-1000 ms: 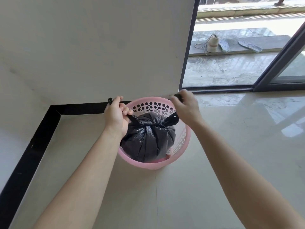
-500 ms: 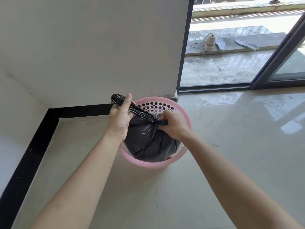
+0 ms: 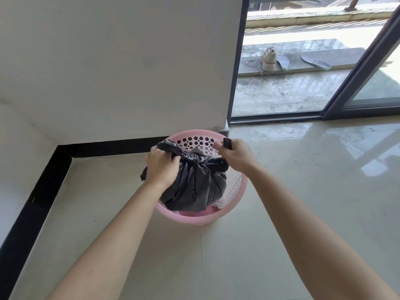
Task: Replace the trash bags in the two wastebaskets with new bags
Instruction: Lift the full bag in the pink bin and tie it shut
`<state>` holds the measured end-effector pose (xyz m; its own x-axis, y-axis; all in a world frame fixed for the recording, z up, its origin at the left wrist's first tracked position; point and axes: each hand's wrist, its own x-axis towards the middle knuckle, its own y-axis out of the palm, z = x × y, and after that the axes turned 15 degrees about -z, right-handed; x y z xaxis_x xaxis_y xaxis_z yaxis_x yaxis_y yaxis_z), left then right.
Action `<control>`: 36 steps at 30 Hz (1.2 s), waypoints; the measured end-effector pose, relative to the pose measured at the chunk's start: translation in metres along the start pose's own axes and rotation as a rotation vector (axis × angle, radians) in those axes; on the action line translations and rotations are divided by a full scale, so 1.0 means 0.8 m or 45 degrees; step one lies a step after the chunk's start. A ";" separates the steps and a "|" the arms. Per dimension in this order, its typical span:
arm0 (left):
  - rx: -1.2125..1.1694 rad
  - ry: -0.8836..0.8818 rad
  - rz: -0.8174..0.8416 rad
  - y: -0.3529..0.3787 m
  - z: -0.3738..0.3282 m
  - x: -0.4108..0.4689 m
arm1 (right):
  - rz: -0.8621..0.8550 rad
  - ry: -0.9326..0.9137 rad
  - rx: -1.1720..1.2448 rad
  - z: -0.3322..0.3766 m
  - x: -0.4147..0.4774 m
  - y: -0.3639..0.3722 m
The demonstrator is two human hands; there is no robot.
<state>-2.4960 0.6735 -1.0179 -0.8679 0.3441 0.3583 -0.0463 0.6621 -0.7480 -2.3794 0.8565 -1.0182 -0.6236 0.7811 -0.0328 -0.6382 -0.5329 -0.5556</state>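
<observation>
A pink perforated wastebasket [image 3: 234,198] stands on the tiled floor by the wall corner. A full black trash bag [image 3: 194,187] sits in it, its top gathered into a knot at the middle. My left hand [image 3: 161,167] grips the bag's left tail above the basket's left rim. My right hand [image 3: 234,155] grips the right tail, pulled out toward the right rim, with the tail's end sticking out of my fist. Only one wastebasket is in view.
A white wall [image 3: 121,68] with a black skirting [image 3: 104,148] runs behind and to the left of the basket. An open sliding door [image 3: 359,83] at the back right leads to a balcony with a shoe [image 3: 269,60] and insoles.
My right hand has moved from the knot out to the right, pulling the right tail of the bag taut. My left hand keeps its hold on the left tail.
</observation>
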 end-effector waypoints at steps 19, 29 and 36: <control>-0.401 -0.028 0.075 0.013 -0.016 -0.023 | -0.038 0.452 0.956 0.049 -0.008 -0.029; -0.977 -0.631 0.117 0.017 -0.027 -0.018 | 0.087 -0.144 -0.320 0.028 -0.019 0.006; -1.369 -0.796 0.296 0.004 -0.034 -0.013 | -0.053 -0.613 -0.355 0.011 -0.011 0.027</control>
<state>-2.4738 0.6898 -1.0087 -0.9002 0.3463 -0.2641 0.3074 0.9348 0.1778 -2.3918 0.8351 -1.0226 -0.7782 0.5276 0.3406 -0.5636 -0.3473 -0.7495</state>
